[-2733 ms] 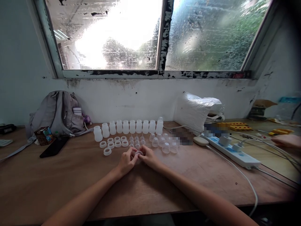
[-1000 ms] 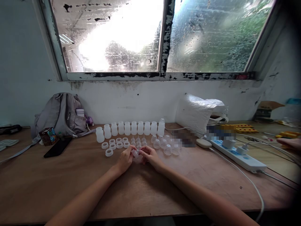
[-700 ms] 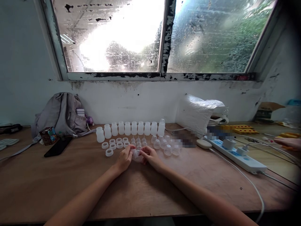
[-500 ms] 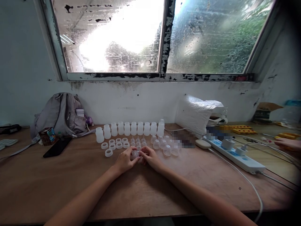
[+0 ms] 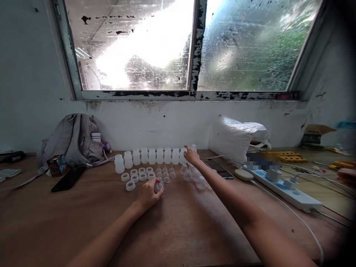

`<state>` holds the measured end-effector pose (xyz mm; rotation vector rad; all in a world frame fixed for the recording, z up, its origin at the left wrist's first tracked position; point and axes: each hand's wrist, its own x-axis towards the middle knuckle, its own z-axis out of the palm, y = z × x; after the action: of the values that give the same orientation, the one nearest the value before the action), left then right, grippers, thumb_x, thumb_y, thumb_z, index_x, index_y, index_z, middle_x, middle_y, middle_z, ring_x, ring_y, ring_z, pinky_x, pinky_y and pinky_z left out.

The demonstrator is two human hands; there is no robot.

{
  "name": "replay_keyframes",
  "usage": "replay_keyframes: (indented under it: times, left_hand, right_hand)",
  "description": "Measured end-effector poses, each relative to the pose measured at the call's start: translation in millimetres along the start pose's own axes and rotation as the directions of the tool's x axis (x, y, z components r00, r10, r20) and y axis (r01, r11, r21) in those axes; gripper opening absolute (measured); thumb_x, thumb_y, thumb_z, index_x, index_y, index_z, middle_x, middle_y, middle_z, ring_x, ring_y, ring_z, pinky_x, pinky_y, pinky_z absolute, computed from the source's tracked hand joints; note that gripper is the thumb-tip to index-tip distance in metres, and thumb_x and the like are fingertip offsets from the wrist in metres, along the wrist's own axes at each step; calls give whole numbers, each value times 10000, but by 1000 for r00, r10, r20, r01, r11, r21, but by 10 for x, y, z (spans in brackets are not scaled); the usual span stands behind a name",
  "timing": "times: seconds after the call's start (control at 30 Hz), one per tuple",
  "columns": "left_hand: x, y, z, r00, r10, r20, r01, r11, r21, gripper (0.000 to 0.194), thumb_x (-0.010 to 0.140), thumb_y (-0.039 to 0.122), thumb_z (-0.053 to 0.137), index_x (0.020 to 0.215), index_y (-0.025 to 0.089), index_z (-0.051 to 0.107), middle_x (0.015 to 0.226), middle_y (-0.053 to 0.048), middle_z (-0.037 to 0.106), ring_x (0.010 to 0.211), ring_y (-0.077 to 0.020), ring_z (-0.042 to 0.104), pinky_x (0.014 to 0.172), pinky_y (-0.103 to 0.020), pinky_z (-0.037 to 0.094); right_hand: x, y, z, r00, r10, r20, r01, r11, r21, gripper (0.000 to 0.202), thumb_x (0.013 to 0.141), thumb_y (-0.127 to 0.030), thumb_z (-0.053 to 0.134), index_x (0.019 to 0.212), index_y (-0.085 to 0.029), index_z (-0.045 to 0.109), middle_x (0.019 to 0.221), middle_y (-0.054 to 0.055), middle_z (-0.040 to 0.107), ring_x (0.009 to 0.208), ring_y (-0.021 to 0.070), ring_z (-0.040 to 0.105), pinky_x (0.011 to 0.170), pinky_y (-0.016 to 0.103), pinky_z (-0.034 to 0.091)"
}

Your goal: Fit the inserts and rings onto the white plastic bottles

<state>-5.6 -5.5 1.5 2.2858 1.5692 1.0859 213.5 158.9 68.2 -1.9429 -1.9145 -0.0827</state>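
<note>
My left hand is closed around a clear, ribbed screw ring, apparently with a nipple in it, just above the table. My right hand stretches to the back row, its fingers at the neck of the rightmost uncapped frosted baby bottle. Beside it, a capped bottle is partly hidden by that hand. Several more frosted bottles stand upright to the left. Loose white rings lie before them, with clear nipples in the middle and clear domed caps under my right forearm.
A phone and a white round-edged device lie to the right, near a power strip with cables. A plastic bag stands behind. At left are a grey backpack, a small carton and a dark phone. Another person's hand shows far right.
My right hand has left the part both hands were holding and reached forward and right to the bottle row. The left hand keeps the ring. The view has tilted slightly up.
</note>
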Motion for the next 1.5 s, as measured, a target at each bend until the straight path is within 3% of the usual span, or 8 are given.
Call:
replay_keyframes:
  times: [0.3, 0.53, 0.77, 0.87, 1.03, 1.13, 1.3, 1.5]
  left_hand:
    - [11, -21, -6, 1000, 9, -21, -10, 999, -33, 199, 755, 349, 431, 882, 198, 464, 836, -32, 579, 771, -167, 551, 676, -265, 408]
    - [14, -19, -6, 998, 27, -48, -30, 998, -54, 225, 777, 376, 405, 901, 195, 458, 850, -41, 567, 791, -174, 543, 698, -285, 413]
    - [44, -18, 7, 986, -4, -169, -34, 975, -222, 221, 786, 351, 404, 918, 187, 472, 889, -52, 554, 796, -165, 537, 710, -290, 423]
    - [59, -23, 11, 982, -86, -171, 21, 937, -349, 220, 779, 372, 419, 874, 185, 485, 835, -43, 571, 740, -157, 553, 668, -280, 438]
    - [77, -32, 9, 966, -169, -193, 52, 865, -498, 239, 771, 379, 434, 870, 172, 498, 847, -49, 584, 798, -163, 567, 687, -273, 452]
    - [66, 12, 1, 964, -172, -205, 38, 847, -531, 235, 773, 368, 437, 884, 173, 504, 863, -45, 585, 825, -159, 566, 716, -272, 450]
    - [28, 117, -19, 962, -162, -219, 19, 841, -541, 232, 775, 357, 434, 905, 178, 505, 876, -45, 583, 832, -161, 565, 730, -286, 454]
    - [12, 156, -57, 952, -148, -266, -9, 859, -512, 219, 780, 339, 435, 919, 184, 504, 921, -46, 567, 830, -158, 558, 746, -292, 446]
  right_hand:
    - [-15, -26, 139, 1000, -31, -6, 31, 999, 20, 284, 822, -174, 336, 1045, -123, 505, 945, 155, 573, 887, 241, 537, 695, 311, 356]
    - [-196, -89, -145, 984, -140, -106, 143, 990, 19, 271, 838, -227, 330, 1033, -140, 497, 910, 123, 566, 839, 214, 538, 676, 279, 349]
    - [-763, -261, -368, 849, -348, -398, 441, 881, 171, 195, 785, -268, 429, 882, -159, 559, 1004, 100, 493, 828, 180, 521, 687, 265, 381]
    - [-1004, -308, -237, 821, -442, -362, 555, 766, 324, 133, 773, -227, 437, 829, -176, 546, 883, 61, 555, 777, 160, 532, 694, 267, 396]
    - [-1239, -352, -15, 822, -484, -302, 569, 662, 488, 69, 738, -205, 477, 785, -189, 525, 826, 37, 568, 761, 154, 530, 703, 283, 409]
    - [-1314, -364, 26, 838, -475, -269, 531, 592, 607, 148, 728, -218, 499, 874, -197, 502, 886, 40, 557, 794, 148, 527, 718, 288, 419]
    - [-1390, -366, 139, 881, -447, -154, 384, 488, 784, 581, 666, -297, 598, 1156, -210, 299, 1031, 68, 496, 890, 155, 506, 729, 284, 427]
    - [-1484, -425, 305, 858, -508, -69, 351, 483, 803, 423, 688, -350, 573, 1028, -176, 392, 861, 29, 549, 742, 140, 522, 648, 255, 420]
